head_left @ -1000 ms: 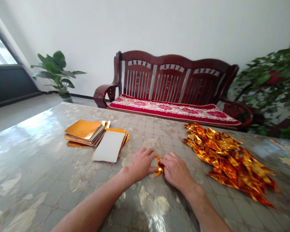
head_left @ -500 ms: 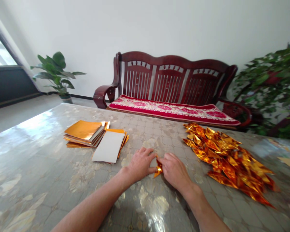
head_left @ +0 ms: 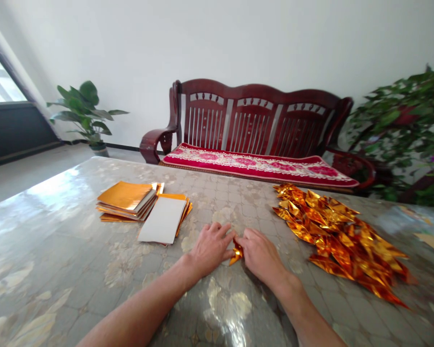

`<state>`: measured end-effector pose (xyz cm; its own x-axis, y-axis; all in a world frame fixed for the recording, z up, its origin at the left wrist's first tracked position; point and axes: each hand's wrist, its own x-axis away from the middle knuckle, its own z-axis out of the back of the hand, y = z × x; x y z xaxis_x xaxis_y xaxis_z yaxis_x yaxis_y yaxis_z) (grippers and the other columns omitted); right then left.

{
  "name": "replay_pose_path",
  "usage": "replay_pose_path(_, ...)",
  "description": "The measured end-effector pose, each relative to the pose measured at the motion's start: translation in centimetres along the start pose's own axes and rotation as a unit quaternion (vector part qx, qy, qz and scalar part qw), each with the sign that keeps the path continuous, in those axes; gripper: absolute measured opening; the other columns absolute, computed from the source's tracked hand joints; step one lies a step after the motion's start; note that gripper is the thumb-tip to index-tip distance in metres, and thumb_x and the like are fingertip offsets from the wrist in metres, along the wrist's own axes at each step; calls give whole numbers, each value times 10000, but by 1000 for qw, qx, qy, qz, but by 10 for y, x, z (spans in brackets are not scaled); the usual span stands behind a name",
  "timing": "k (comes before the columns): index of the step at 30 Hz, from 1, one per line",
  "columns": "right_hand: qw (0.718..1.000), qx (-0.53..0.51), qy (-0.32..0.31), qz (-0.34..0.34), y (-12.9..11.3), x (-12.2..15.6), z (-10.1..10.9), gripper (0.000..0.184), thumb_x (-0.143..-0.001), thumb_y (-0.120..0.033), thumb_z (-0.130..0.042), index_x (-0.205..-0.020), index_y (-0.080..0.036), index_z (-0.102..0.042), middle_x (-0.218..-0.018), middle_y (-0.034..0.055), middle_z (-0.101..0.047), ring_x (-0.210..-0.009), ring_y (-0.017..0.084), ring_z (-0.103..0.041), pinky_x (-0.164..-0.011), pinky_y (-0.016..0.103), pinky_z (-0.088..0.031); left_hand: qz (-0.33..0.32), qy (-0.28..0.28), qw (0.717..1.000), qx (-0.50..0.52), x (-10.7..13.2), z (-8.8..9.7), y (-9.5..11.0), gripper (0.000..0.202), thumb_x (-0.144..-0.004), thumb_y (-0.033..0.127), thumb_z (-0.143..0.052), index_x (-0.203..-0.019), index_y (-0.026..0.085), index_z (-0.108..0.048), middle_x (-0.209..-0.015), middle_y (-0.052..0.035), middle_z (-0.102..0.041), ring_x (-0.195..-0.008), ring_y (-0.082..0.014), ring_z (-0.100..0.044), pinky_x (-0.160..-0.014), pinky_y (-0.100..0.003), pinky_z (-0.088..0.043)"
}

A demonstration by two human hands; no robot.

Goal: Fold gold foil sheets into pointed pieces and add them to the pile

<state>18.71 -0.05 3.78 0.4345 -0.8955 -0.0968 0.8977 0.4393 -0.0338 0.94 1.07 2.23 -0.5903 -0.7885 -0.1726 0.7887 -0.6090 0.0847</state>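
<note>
Between my two hands, low on the table, is a small piece of folded gold foil paper (head_left: 236, 256), its pointed lower end showing. My left hand (head_left: 212, 246) grips it from the left with thumb and fingertips. From the right, my right hand (head_left: 257, 251) has its fingers curled and pressed on the same piece. Most of the foil is hidden under the fingers. To the left lie a stack of gold foil sheets (head_left: 124, 196) and a second stack with a pale grey sheet (head_left: 162, 219) on top. A heap of folded gold foil pieces (head_left: 341, 241) lies to the right.
A clear plastic cover with a floral pattern lies over the table (head_left: 75, 270). Beyond its far edge stands a dark red wooden bench (head_left: 253, 115) with a red patterned cushion. Clear plastic wrapping (head_left: 401, 219) is at the right. Potted plants (head_left: 88, 111) flank the bench.
Both hands stay on the foil piece, with the fingers shifting only very slightly. The stacks and the heap look the same.
</note>
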Motion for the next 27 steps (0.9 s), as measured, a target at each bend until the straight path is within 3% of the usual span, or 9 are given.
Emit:
replay_pose_path(16, 999, 17, -50, -5, 0, 12, 15, 290, -857, -48, -500, -871, -197, -748, -874, 100, -678, -866, 215, -621, -699, 291, -378, 7, -2, 1000, -11, 0, 0, 2, 452, -890, 488, -610, -1275, 271, -512, -1338, -70, -555, -1130, -279, -512, -888, -413, -436)
replay_pose_path(20, 997, 9, -65, -36, 5, 13, 17, 297, -836, -61, -504, -835, -218, -757, -823, 87, -690, -785, 204, -633, -653, 290, -366, 10, 4, 1000, -2, 0, 0, 2, 456, -886, 501, -609, -1276, 284, -514, -1344, -63, -549, -1141, -280, -506, -903, -416, -430)
replay_pose_path(24, 997, -35, 0, -72, 13, 8, 16, 303, -850, -83, -491, -846, -231, -755, -867, 60, -691, -856, 193, -622, -716, 279, -392, 19, 7, 1000, 5, 1, -1, 1, 461, -868, 495, -635, -1276, 314, -520, -1340, -52, -546, -1146, -279, -497, -915, -419, -422)
replay_pose_path(27, 993, -110, 34, 1, 16, 3, 12, 211, -891, -172, -542, -886, -241, -741, -902, 30, -672, -949, 178, -579, -818, 265, -408, 23, 7, 1000, 15, 0, -2, 0, 430, -882, 509, -608, -1263, 323, -537, -1313, -55, -554, -1142, -274, -495, -928, -418, -412)
